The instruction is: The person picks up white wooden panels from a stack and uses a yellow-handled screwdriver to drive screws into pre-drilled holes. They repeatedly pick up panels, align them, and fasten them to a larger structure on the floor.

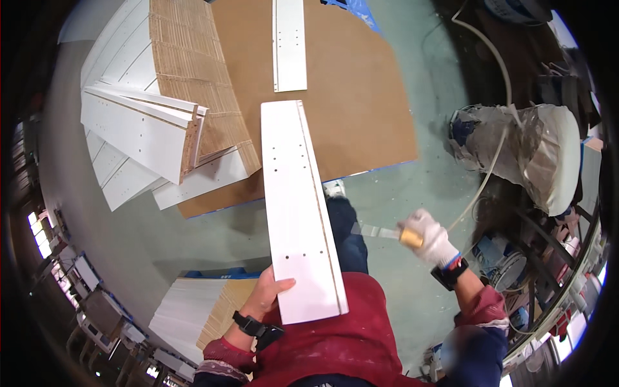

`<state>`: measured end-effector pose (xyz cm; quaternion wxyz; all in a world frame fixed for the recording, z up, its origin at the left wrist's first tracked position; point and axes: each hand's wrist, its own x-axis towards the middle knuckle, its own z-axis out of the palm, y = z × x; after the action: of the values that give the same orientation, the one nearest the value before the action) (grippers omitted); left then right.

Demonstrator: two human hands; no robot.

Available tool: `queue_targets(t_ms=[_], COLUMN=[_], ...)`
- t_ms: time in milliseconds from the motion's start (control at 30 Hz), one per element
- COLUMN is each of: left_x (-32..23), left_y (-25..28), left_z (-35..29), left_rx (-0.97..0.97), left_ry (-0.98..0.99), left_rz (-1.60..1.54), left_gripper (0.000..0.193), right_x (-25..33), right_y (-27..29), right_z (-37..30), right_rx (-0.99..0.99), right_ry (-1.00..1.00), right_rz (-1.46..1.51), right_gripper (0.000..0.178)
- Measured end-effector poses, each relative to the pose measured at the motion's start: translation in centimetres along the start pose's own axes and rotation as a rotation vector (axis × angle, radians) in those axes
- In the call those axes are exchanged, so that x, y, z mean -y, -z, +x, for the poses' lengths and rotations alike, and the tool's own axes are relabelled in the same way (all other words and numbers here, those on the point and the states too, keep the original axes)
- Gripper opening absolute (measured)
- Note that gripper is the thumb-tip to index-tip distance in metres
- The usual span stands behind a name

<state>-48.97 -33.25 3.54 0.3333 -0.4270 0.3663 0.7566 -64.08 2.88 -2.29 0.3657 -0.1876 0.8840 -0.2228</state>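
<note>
My left hand (263, 294) grips the near end of a long white panel (296, 213), its thumb lying over the top face. The panel points away from me, with small drilled holes near both ends and a groove along its right edge. In a white glove, my right hand (431, 240) is closed round the yellowish handle of a putty knife (382, 231). The flat blade points left toward the panel and stays apart from it. Another white panel (289, 48) with holes lies beyond, on a brown board (348, 109).
At the far left are stacked white panels (135, 132) with raw brown edges. Another pile of panels (187, 309) stands low at the left. A plastic-wrapped container (529, 148) and a pale hose (493, 161) are on the right, near a bucket (506, 267).
</note>
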Motion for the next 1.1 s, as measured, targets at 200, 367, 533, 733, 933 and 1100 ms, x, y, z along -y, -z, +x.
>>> queue_targets(t_ms=[200,367,533,733,933,1100], left_x=[-2.4,-5.3,-8.7,-15.6,-22.0,-22.9], left_y=[-0.4,-0.4,2.7,6.8,11.4,13.6], left_z=[-4.4,-6.3,-7.8,-3.2,2.4,4.8], left_rx=[0.187,0.239,0.146,-0.154,-0.265,-0.347], left_ry=[0.152,0.008,-0.300,-0.799,-1.044,-1.112], left_rz=[0.125,0.243,0.180,0.000,-0.285,-0.305], left_gripper=[0.060,0.062,0.059,0.041,0.045,0.049], right_x=[-5.7,-2.6,1.8,4.9,7.8,9.9], right_y=[0.4,-0.4,-1.7,-2.0,-1.6,-2.4], right_z=[-0.6,-0.5,2.3,5.0,5.6,6.3], right_rx=[-0.135,-0.021,0.090,0.251,0.312,0.368], right_ry=[-0.188,-0.179,-0.095,-0.099,-0.100,-0.201], right_rz=[-0.053,-0.042,-0.079,-0.130,-0.156,-0.126], right_gripper=[0.024,0.031,0.028,0.024,0.025,0.026])
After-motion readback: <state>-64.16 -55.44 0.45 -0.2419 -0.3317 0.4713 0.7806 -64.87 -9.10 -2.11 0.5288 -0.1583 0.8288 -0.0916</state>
